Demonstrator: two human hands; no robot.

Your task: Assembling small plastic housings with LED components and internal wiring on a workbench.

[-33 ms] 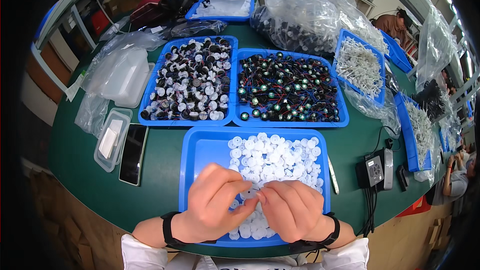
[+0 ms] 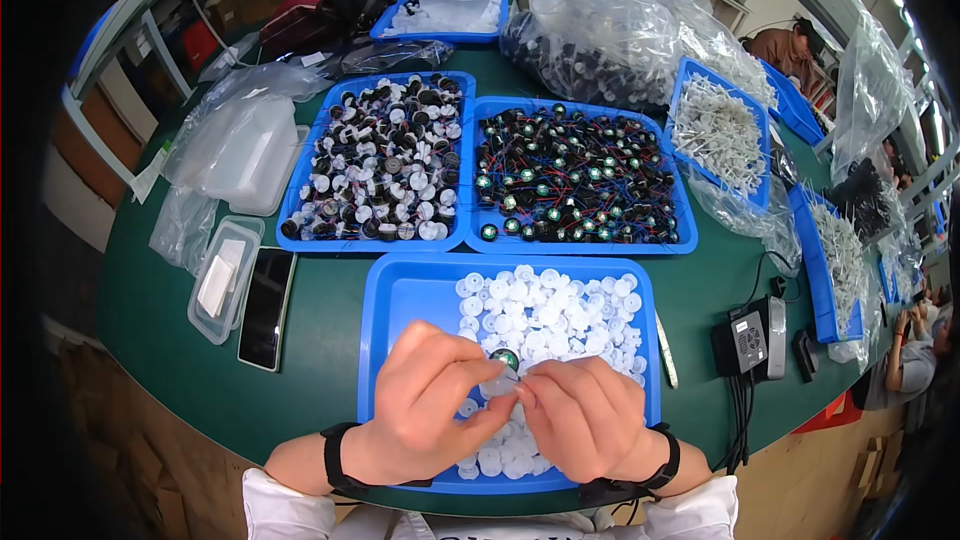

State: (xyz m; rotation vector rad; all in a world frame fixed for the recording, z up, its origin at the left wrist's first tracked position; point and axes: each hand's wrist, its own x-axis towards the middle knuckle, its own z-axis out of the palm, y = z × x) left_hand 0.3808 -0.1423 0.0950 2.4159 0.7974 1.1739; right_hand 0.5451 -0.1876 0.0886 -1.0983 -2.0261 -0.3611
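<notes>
My left hand point(image 2: 425, 390) is closed in a pinch around a translucent white plastic disc point(image 2: 497, 384). Just above that disc, between my hands, shows a small round component point(image 2: 506, 357) with a green face and dark rim. The fingertips of my right hand point(image 2: 585, 415) are pinched together at the disc's right edge, where thin dark wires run into them. Both hands are over a blue tray point(image 2: 400, 290) heaped with similar white plastic discs point(image 2: 550, 315), most of them on its right side.
Behind are a blue tray of black-and-white round parts point(image 2: 385, 160) and one of wired black parts with green faces point(image 2: 575, 175). A phone point(image 2: 266, 310) and clear container point(image 2: 225, 280) lie left. Tweezers point(image 2: 666, 352) and a black-and-grey device point(image 2: 750, 340) are right. People sit beyond.
The small green-faced component now shows above the white disc between my fingers. My hands have barely moved.
</notes>
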